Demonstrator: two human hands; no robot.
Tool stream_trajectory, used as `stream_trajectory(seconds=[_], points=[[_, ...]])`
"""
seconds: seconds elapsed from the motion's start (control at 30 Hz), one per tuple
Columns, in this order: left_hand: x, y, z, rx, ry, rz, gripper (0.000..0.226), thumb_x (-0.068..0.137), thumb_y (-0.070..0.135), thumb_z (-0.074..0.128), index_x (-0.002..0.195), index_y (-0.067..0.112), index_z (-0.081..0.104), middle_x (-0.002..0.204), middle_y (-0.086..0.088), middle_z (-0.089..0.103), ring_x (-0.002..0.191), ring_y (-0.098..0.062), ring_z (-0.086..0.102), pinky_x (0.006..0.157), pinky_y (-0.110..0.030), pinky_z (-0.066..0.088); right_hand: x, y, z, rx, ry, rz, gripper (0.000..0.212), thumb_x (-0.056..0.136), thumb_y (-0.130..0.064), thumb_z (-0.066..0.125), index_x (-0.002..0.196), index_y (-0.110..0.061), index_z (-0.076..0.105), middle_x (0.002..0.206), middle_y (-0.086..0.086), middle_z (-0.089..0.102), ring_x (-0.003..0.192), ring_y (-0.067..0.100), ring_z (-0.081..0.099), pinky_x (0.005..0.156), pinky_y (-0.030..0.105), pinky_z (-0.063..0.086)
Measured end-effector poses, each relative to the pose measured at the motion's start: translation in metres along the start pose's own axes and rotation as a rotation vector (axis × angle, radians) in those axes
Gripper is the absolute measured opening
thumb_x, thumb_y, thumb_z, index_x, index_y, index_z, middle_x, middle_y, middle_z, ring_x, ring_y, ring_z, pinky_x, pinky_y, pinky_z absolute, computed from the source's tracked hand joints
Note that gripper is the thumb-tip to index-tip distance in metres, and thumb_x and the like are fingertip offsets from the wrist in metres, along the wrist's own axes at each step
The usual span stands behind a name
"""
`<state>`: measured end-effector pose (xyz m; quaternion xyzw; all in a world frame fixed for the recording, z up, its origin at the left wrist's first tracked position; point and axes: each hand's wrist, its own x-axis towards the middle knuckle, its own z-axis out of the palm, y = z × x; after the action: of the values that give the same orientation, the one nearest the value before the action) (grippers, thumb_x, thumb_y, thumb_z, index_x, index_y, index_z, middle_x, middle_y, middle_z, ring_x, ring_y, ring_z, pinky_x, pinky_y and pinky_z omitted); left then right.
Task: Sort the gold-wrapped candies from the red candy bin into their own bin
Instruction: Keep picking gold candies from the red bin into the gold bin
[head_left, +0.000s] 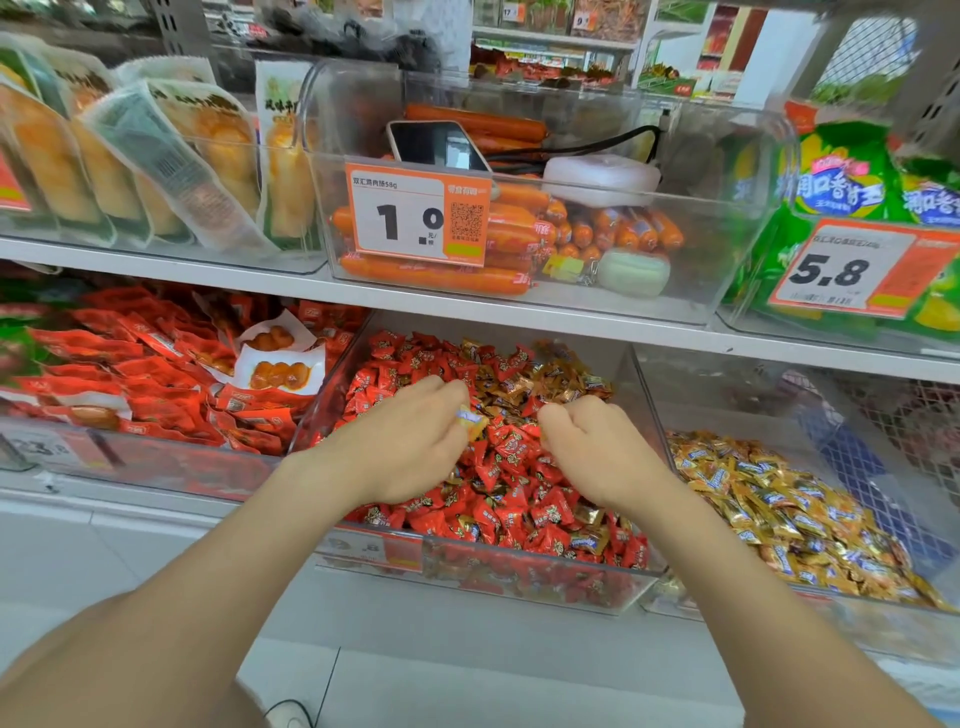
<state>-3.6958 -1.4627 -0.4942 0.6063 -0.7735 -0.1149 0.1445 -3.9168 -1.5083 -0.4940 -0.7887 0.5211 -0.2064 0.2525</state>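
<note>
A clear bin on the lower shelf holds a heap of red candies with gold-wrapped candies mixed in, mostly toward its back. To its right a second clear bin holds only gold candies. Both hands are inside the red candy bin. My left hand grips a gold-wrapped candy in curled fingers. My right hand is curled, knuckles up, with its fingertips down among the candies; what it holds is hidden.
A bin of red snack packets stands to the left. On the shelf above, a clear bin holds orange sausages, a phone and a white case. The shelf edge runs close above the candy bins.
</note>
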Motion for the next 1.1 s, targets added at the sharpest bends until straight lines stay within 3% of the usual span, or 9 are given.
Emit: stream_trajectory(seconds=[0.13, 0.23, 0.3, 0.43, 0.5, 0.6, 0.8, 0.97, 1.1], points=[[-0.009, 0.003, -0.014, -0.194, 0.14, -0.104, 0.031, 0.103, 0.02, 0.039, 0.075, 0.014, 0.049, 0.063, 0.0, 0.051, 0.058, -0.019, 0.044, 0.053, -0.033, 0.032, 0.003, 0.002, 0.007, 0.073, -0.007, -0.038, 0.064, 0.11, -0.045, 0.045, 0.062, -0.006, 0.059, 0.046, -0.005, 0.054, 0.04, 0.01, 0.043, 0.05, 0.017, 0.038], [-0.012, -0.003, -0.019, -0.27, 0.179, -0.208, 0.039, 0.102, 0.018, 0.038, 0.064, 0.017, 0.039, 0.059, 0.002, 0.046, 0.056, -0.018, 0.038, 0.054, -0.031, 0.03, 0.01, 0.001, 0.016, 0.199, -0.068, -0.073, 0.022, 0.108, -0.03, 0.057, 0.107, -0.018, 0.075, 0.076, -0.003, 0.077, 0.054, 0.014, 0.058, 0.054, 0.028, 0.05], [-0.014, -0.01, -0.02, -0.345, 0.191, -0.293, 0.036, 0.1, 0.02, 0.036, 0.063, 0.02, 0.033, 0.059, 0.002, 0.041, 0.057, -0.02, 0.033, 0.058, -0.033, 0.034, 0.015, -0.003, 0.022, 0.178, -0.044, -0.133, 0.019, 0.106, -0.026, 0.06, 0.122, -0.026, 0.071, 0.078, -0.004, 0.077, 0.069, 0.018, 0.07, 0.063, 0.03, 0.056], [-0.015, -0.012, -0.024, -0.5, 0.179, -0.447, 0.023, 0.095, 0.019, 0.036, 0.072, 0.02, 0.03, 0.063, 0.001, 0.031, 0.06, -0.021, 0.025, 0.054, -0.035, 0.037, 0.023, -0.01, 0.037, -0.112, -0.06, -0.202, 0.022, 0.094, -0.053, 0.072, 0.092, -0.033, 0.079, 0.076, -0.011, 0.074, 0.078, 0.009, 0.068, 0.083, 0.035, 0.054], [-0.015, -0.011, -0.024, -0.553, 0.162, -0.482, 0.022, 0.095, 0.02, 0.037, 0.073, 0.02, 0.031, 0.064, 0.0, 0.03, 0.052, -0.02, 0.026, 0.046, -0.028, 0.033, 0.024, -0.016, 0.045, -0.201, -0.135, -0.205, 0.033, 0.085, -0.06, 0.077, 0.102, -0.031, 0.08, 0.069, -0.014, 0.066, 0.079, 0.009, 0.067, 0.08, 0.04, 0.059], [-0.013, -0.012, -0.021, -0.585, 0.156, -0.483, 0.026, 0.096, 0.023, 0.04, 0.071, 0.016, 0.041, 0.061, -0.002, 0.035, 0.044, -0.018, 0.033, 0.042, -0.024, 0.028, 0.025, -0.026, 0.051, -0.263, -0.231, -0.237, 0.045, 0.085, -0.058, 0.079, 0.118, -0.028, 0.076, 0.069, -0.017, 0.058, 0.088, 0.016, 0.065, 0.082, 0.043, 0.059], [-0.008, -0.009, -0.02, -0.735, 0.128, -0.505, 0.031, 0.097, 0.02, 0.047, 0.083, 0.016, 0.075, 0.055, 0.003, 0.042, 0.044, -0.014, 0.036, 0.044, -0.023, 0.029, 0.032, -0.022, 0.047, -0.271, -0.248, -0.251, 0.024, 0.087, -0.052, 0.08, 0.088, -0.028, 0.08, 0.07, -0.014, 0.065, 0.08, 0.008, 0.06, 0.084, 0.044, 0.058], [-0.007, -0.006, -0.025, -0.92, 0.07, -0.635, 0.037, 0.094, 0.022, 0.039, 0.075, 0.008, 0.068, 0.061, -0.001, 0.045, 0.048, -0.014, 0.036, 0.044, -0.022, 0.023, 0.024, -0.02, 0.037, -0.351, -0.261, -0.278, 0.022, 0.091, -0.041, 0.072, 0.083, -0.021, 0.077, 0.058, -0.011, 0.056, 0.064, 0.012, 0.059, 0.069, 0.039, 0.059], [-0.002, -0.006, -0.022, -0.835, 0.091, -0.611, 0.048, 0.098, 0.051, 0.046, 0.071, 0.013, 0.055, 0.063, -0.004, 0.048, 0.049, -0.018, 0.041, 0.044, -0.024, 0.028, 0.025, -0.019, 0.029, -0.161, -0.021, -0.222, 0.041, 0.086, -0.039, 0.048, 0.055, -0.012, 0.04, 0.049, 0.001, 0.034, 0.047, 0.017, 0.031, 0.049, 0.037, 0.035]])
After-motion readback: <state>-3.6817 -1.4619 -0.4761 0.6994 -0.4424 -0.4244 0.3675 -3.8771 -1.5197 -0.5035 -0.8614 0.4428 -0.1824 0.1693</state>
